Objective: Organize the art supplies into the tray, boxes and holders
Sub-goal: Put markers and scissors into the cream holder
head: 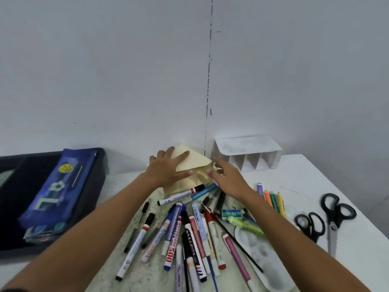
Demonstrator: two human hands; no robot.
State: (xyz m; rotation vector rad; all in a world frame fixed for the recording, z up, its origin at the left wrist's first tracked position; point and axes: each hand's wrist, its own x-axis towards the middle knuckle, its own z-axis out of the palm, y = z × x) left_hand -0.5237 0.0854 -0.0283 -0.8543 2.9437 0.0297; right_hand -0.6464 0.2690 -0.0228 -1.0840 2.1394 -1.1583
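Left hand [168, 170] flat on cream box [195, 165]; right hand [226, 175] open, touching its edge.

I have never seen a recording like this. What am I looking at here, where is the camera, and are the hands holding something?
There is no machine here. A person wears a camera on the head, so this single picture looks forward and down along both bare arms. The left hand lies flat on a cream folded paper box by the wall; the right hand hovers open beside it. Neither hand grips anything. On the table lies a loose pile of markers, a white paint palette, highlighters and two black scissors. A white divided holder stands at the back. On the left a dark tray holds a blue pencil case.
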